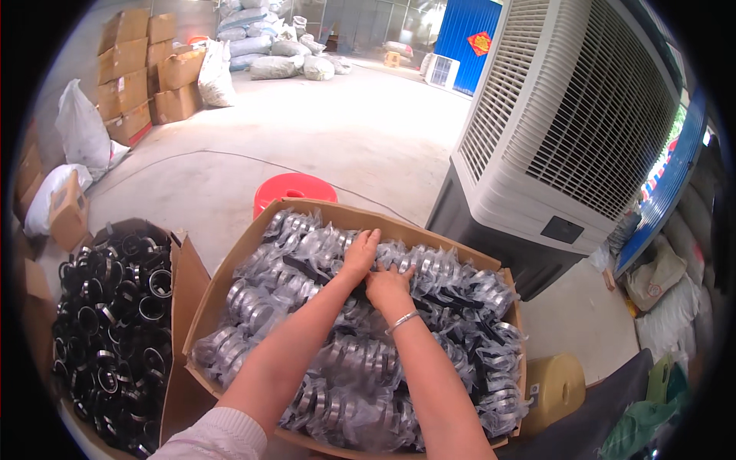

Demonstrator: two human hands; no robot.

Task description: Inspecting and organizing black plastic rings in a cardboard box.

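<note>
Both hands reach into a large open cardboard box (pixel 198 330) filled with rows of silver metal ring-shaped parts (pixel 360 356) in clear plastic bags. My left hand (pixel 360 254) rests on a far row, its fingers stretched out over the bags. Just right of it and nearer to me, my right hand (pixel 389 287) presses on the same packed layer with its fingers apart. A bracelet (pixel 402 322) is on my right wrist. The fingertips are partly hidden among the bags. Dark strips (pixel 307 270) show between some rows.
At left stands a carton of loose black rings (pixel 107 322). A red stool (pixel 295 186) is behind the box; a yellow stool (pixel 556 387) stands right. A large air cooler (pixel 563 123) rises at far right. Stacked cartons (pixel 123 77) and white sacks (pixel 280 65) lie farther back.
</note>
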